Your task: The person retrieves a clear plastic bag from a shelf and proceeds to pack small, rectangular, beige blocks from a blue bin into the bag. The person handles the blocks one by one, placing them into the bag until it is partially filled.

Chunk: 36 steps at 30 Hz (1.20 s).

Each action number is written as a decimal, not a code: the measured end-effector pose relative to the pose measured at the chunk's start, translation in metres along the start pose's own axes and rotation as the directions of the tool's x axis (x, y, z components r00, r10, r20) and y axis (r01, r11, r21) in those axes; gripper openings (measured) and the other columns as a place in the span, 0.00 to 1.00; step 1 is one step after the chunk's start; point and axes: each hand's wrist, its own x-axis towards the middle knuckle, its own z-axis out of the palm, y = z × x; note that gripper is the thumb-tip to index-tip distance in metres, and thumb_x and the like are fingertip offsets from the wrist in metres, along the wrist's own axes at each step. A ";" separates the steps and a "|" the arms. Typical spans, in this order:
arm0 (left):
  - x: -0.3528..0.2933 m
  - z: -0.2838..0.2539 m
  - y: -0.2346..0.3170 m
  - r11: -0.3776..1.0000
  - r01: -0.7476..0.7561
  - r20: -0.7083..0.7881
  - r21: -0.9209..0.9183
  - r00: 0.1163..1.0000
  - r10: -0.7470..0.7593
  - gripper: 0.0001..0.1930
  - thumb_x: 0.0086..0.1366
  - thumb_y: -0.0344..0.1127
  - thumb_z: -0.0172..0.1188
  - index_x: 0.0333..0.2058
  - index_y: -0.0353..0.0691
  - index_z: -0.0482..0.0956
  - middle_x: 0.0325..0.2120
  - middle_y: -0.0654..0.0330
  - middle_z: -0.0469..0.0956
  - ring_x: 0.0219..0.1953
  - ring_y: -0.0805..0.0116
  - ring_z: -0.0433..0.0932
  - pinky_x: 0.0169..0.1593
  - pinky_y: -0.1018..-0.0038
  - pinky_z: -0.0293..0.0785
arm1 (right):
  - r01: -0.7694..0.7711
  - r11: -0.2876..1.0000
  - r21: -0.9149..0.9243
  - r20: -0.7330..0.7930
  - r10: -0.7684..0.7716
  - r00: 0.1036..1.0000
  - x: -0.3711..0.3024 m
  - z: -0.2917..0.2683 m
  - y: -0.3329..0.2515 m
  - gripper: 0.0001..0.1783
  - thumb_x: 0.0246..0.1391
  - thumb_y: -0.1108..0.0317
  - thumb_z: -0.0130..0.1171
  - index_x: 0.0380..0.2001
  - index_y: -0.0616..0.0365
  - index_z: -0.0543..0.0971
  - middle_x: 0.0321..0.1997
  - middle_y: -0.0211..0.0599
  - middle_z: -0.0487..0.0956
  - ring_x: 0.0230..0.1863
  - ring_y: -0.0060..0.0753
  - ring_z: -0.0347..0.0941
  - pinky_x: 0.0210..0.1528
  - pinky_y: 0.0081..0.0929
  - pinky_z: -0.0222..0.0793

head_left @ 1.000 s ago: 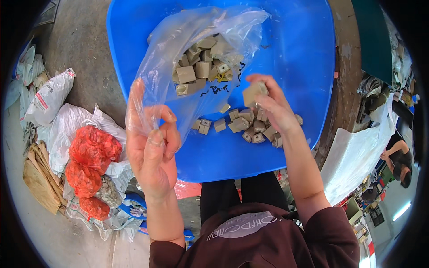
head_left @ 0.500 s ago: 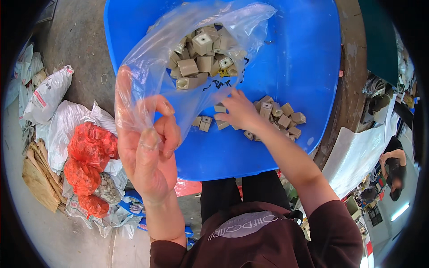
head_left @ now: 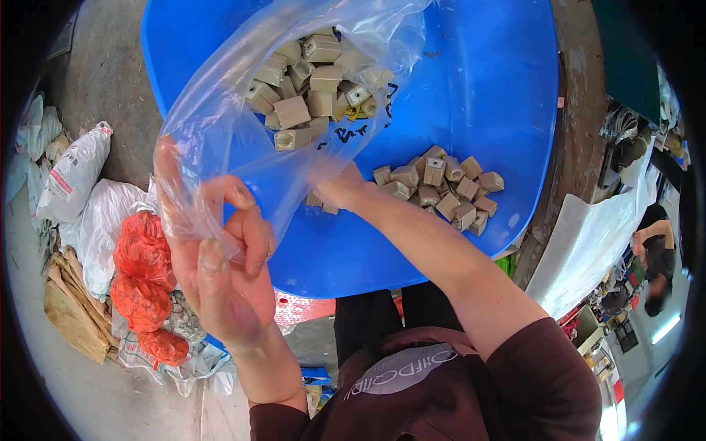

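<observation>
My left hand (head_left: 220,272) grips the rim of a clear plastic bag (head_left: 206,147), which hangs over the fingers, its mouth spread wide. Inside the bag lie many beige block-shaped pieces (head_left: 292,112), some with a round hole in one face. My right hand (head_left: 337,184) is at the bag's lower edge, low over the blue tub (head_left: 493,88). Its fingers are blurred and partly behind the plastic, so what they hold is hidden. Close by, a few pieces (head_left: 329,207) peek out below the hand. A loose pile of the same blocks (head_left: 448,187) lies to the right.
Red bags (head_left: 143,272) and white sacks (head_left: 77,173) stand on the floor at the left. Folded brown sacking (head_left: 77,309) lies near them. White sheeting (head_left: 581,257) slopes beyond the tub's right side. Another person (head_left: 654,257) is at the far right.
My left hand and the bag have shifted left. My right hand has moved left from the loose blocks to the bag's edge.
</observation>
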 end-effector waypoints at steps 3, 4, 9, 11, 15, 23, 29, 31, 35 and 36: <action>-0.001 -0.004 -0.002 1.000 0.004 0.008 -0.004 1.000 -0.004 0.41 0.57 0.40 0.54 0.64 0.35 0.43 0.35 0.52 0.68 0.14 0.82 0.58 0.18 0.86 0.50 | -0.312 0.703 0.639 0.202 0.237 0.950 -0.029 -0.031 0.010 0.21 0.49 0.69 0.51 0.49 0.50 0.69 0.43 0.40 0.73 0.35 0.40 0.74 0.32 0.36 0.72; -0.001 -0.004 0.001 1.000 0.007 0.008 -0.008 1.000 -0.007 0.41 0.57 0.39 0.54 0.64 0.35 0.43 0.35 0.53 0.69 0.14 0.82 0.58 0.18 0.86 0.50 | -0.471 0.354 0.808 0.390 0.277 0.878 -0.042 -0.051 0.010 0.21 0.49 0.71 0.49 0.50 0.48 0.69 0.42 0.38 0.73 0.31 0.39 0.75 0.28 0.34 0.73; -0.001 0.001 0.001 1.000 0.011 0.017 -0.021 1.000 -0.011 0.40 0.57 0.39 0.54 0.64 0.35 0.44 0.35 0.53 0.69 0.15 0.82 0.59 0.19 0.86 0.50 | -0.186 -0.021 0.982 0.187 0.043 0.981 -0.108 -0.102 0.023 0.28 0.50 0.69 0.51 0.57 0.50 0.63 0.45 0.37 0.70 0.35 0.31 0.74 0.26 0.28 0.74; -0.001 0.001 0.003 1.000 0.021 0.017 -0.018 1.000 -0.021 0.40 0.57 0.39 0.54 0.64 0.36 0.45 0.35 0.54 0.69 0.15 0.82 0.59 0.19 0.85 0.50 | -0.122 0.043 0.992 0.119 0.059 0.991 -0.113 -0.116 0.015 0.28 0.52 0.69 0.51 0.58 0.51 0.62 0.46 0.37 0.70 0.35 0.31 0.74 0.26 0.27 0.74; -0.004 0.004 0.003 1.000 0.023 0.018 -0.018 1.000 -0.023 0.40 0.56 0.39 0.56 0.64 0.35 0.46 0.35 0.55 0.69 0.16 0.83 0.59 0.19 0.86 0.50 | -0.092 0.084 0.992 0.089 0.040 0.995 -0.107 -0.151 -0.010 0.27 0.57 0.67 0.49 0.59 0.54 0.60 0.48 0.38 0.69 0.37 0.32 0.74 0.30 0.29 0.75; -0.006 0.004 0.004 0.999 0.030 0.018 -0.039 0.999 -0.029 0.42 0.55 0.38 0.58 0.64 0.36 0.45 0.35 0.55 0.68 0.16 0.83 0.59 0.20 0.86 0.50 | 0.136 0.230 0.964 -0.155 0.068 0.986 -0.057 -0.161 -0.053 0.23 0.58 0.65 0.50 0.55 0.60 0.65 0.54 0.41 0.69 0.49 0.37 0.72 0.46 0.34 0.72; -0.006 -0.001 0.002 0.997 0.038 0.046 -0.074 0.998 -0.035 0.43 0.56 0.38 0.58 0.64 0.35 0.43 0.35 0.54 0.69 0.16 0.83 0.59 0.20 0.87 0.51 | -0.017 0.929 0.370 0.145 -0.039 0.989 -0.076 -0.086 -0.013 0.24 0.47 0.72 0.56 0.51 0.49 0.71 0.56 0.39 0.66 0.52 0.43 0.67 0.50 0.35 0.68; -0.005 0.003 0.001 0.997 0.031 0.035 -0.067 0.999 -0.029 0.43 0.55 0.37 0.57 0.64 0.35 0.42 0.35 0.54 0.68 0.16 0.82 0.59 0.19 0.87 0.51 | 0.124 0.976 -0.181 -0.027 -0.131 0.991 -0.082 -0.029 -0.018 0.22 0.46 0.71 0.54 0.46 0.38 0.76 0.59 0.33 0.64 0.51 0.49 0.63 0.47 0.42 0.64; -0.007 0.004 0.000 0.999 0.013 0.035 -0.046 0.999 -0.011 0.43 0.55 0.37 0.56 0.64 0.34 0.41 0.35 0.52 0.68 0.14 0.82 0.58 0.18 0.86 0.50 | 0.273 0.864 -0.422 0.030 -0.288 0.957 -0.050 0.048 -0.006 0.22 0.49 0.70 0.51 0.47 0.33 0.75 0.61 0.31 0.59 0.53 0.52 0.60 0.47 0.43 0.64; -0.009 0.003 0.000 0.999 0.015 0.011 -0.032 1.000 -0.014 0.43 0.55 0.37 0.55 0.64 0.34 0.41 0.35 0.52 0.68 0.14 0.81 0.58 0.17 0.86 0.50 | 0.268 0.837 -0.477 0.094 -0.255 0.962 -0.043 0.058 -0.003 0.21 0.49 0.70 0.51 0.47 0.33 0.75 0.60 0.32 0.59 0.52 0.52 0.61 0.47 0.43 0.64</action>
